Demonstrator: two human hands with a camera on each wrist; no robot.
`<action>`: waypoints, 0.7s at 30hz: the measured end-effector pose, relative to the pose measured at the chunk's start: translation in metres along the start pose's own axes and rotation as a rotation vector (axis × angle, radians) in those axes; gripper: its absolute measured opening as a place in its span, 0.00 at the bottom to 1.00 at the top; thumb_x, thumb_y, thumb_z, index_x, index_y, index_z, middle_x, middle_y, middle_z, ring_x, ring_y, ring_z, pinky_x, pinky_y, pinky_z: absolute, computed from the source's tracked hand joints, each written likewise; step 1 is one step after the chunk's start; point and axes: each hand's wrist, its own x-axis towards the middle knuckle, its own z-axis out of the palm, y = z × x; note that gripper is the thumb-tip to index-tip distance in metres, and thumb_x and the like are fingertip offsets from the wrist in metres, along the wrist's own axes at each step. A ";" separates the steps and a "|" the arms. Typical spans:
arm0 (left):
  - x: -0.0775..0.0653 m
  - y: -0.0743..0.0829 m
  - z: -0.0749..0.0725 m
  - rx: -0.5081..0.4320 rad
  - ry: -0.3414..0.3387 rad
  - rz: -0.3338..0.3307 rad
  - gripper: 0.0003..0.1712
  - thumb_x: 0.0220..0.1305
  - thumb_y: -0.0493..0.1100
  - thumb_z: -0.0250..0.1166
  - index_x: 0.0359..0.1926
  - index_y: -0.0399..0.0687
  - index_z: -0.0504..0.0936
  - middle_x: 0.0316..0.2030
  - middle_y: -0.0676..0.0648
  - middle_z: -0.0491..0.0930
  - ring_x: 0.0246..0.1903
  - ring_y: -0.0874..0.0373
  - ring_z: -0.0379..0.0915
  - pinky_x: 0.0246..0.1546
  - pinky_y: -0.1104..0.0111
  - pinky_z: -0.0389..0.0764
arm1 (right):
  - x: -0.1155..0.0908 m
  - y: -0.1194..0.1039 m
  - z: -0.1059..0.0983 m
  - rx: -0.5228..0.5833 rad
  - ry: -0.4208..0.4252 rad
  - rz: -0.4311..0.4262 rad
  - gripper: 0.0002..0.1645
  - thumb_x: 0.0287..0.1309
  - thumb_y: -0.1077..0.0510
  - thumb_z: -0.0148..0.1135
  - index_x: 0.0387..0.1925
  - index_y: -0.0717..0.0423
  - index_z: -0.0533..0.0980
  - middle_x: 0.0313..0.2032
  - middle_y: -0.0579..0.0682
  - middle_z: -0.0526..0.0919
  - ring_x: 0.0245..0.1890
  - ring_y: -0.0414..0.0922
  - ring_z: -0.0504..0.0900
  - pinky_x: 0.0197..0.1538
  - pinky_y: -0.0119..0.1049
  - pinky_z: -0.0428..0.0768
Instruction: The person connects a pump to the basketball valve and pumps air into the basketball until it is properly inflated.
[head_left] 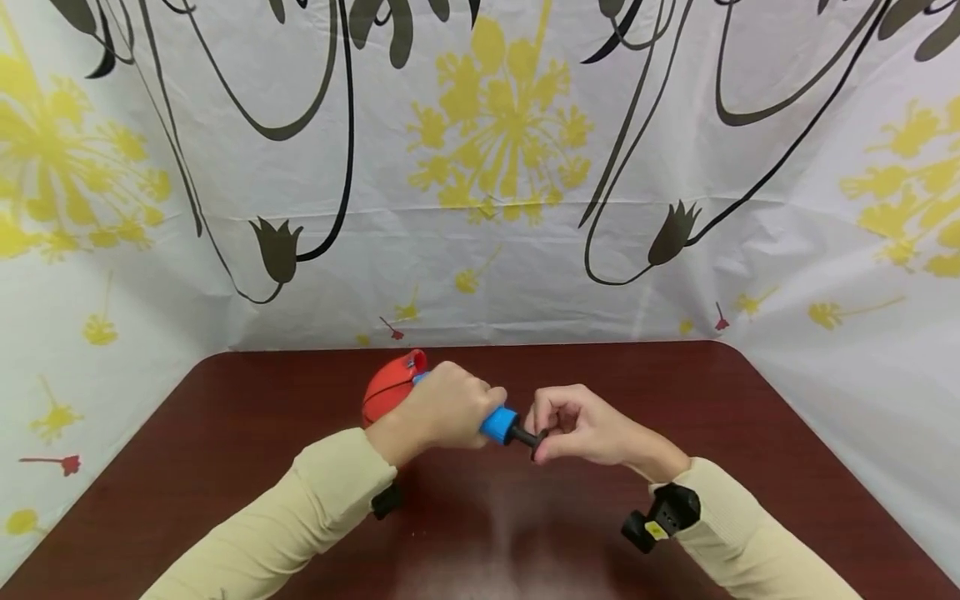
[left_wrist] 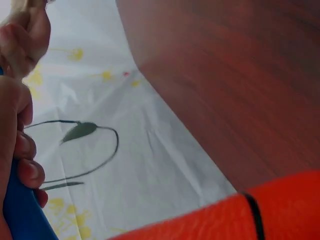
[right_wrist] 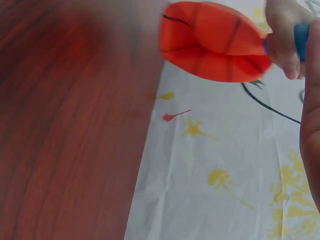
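My left hand point(head_left: 448, 404) grips the blue barrel of a hand pump point(head_left: 498, 424), held slantwise above the table. At the pump's far left end is an orange-red ball with black lines point(head_left: 384, 390), folded in and only partly inflated. The right wrist view shows the dent in the ball point(right_wrist: 215, 42) plainly. A short black rod sticks out of the barrel's right end, and the fingers and thumb of my right hand point(head_left: 585, 427) pinch the black handle point(head_left: 538, 443) there. My left hand hides where the pump meets the ball.
Below the hands lies a dark red-brown wooden table point(head_left: 480, 517) with rounded far corners. A white sheet with yellow flowers and grey stems point(head_left: 495, 283) hangs behind it and along both sides. A black wrist camera point(head_left: 663, 517) sits on the right wrist.
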 end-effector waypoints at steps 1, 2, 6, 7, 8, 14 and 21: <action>0.000 0.001 0.000 0.005 -0.010 0.009 0.15 0.38 0.50 0.65 0.17 0.51 0.68 0.08 0.57 0.60 0.09 0.67 0.55 0.12 0.75 0.60 | 0.000 -0.001 0.001 -0.019 0.005 0.018 0.09 0.48 0.65 0.60 0.25 0.61 0.66 0.26 0.59 0.73 0.25 0.40 0.70 0.20 0.35 0.68; -0.001 0.000 -0.001 0.010 -0.020 0.013 0.15 0.38 0.51 0.66 0.17 0.51 0.68 0.08 0.56 0.60 0.09 0.67 0.55 0.12 0.76 0.60 | -0.001 -0.002 0.002 -0.018 0.008 0.037 0.09 0.48 0.66 0.60 0.25 0.60 0.66 0.26 0.59 0.73 0.25 0.39 0.70 0.20 0.35 0.68; -0.008 -0.007 -0.002 -0.009 -0.045 0.008 0.15 0.40 0.52 0.65 0.20 0.50 0.69 0.10 0.57 0.65 0.10 0.67 0.59 0.13 0.75 0.63 | -0.011 -0.009 -0.005 0.049 -0.025 0.026 0.10 0.48 0.66 0.61 0.24 0.62 0.65 0.25 0.61 0.74 0.26 0.40 0.73 0.20 0.35 0.69; -0.011 -0.009 -0.002 -0.020 -0.048 -0.005 0.16 0.40 0.52 0.66 0.21 0.50 0.69 0.11 0.57 0.67 0.11 0.67 0.61 0.14 0.75 0.64 | -0.016 -0.011 -0.008 0.084 -0.046 0.015 0.11 0.48 0.66 0.61 0.24 0.63 0.65 0.24 0.61 0.74 0.26 0.40 0.74 0.19 0.35 0.70; -0.014 -0.012 -0.002 -0.029 -0.049 -0.022 0.16 0.40 0.52 0.66 0.21 0.50 0.69 0.12 0.57 0.68 0.11 0.67 0.63 0.14 0.75 0.65 | -0.020 -0.013 -0.011 0.129 -0.068 0.008 0.12 0.49 0.65 0.60 0.24 0.65 0.64 0.24 0.62 0.74 0.26 0.40 0.75 0.19 0.36 0.71; -0.016 -0.014 0.001 -0.036 -0.044 -0.048 0.16 0.40 0.51 0.67 0.22 0.50 0.69 0.14 0.56 0.72 0.12 0.66 0.66 0.15 0.74 0.66 | -0.033 -0.005 -0.016 0.256 -0.099 -0.094 0.14 0.53 0.64 0.56 0.25 0.68 0.60 0.24 0.63 0.73 0.25 0.45 0.76 0.21 0.38 0.75; 0.001 0.000 0.002 0.033 0.017 0.020 0.15 0.39 0.51 0.66 0.18 0.51 0.68 0.08 0.56 0.61 0.09 0.66 0.57 0.11 0.75 0.61 | -0.006 0.010 0.006 0.088 0.038 -0.103 0.12 0.51 0.64 0.57 0.26 0.66 0.63 0.31 0.51 0.79 0.29 0.41 0.79 0.27 0.36 0.78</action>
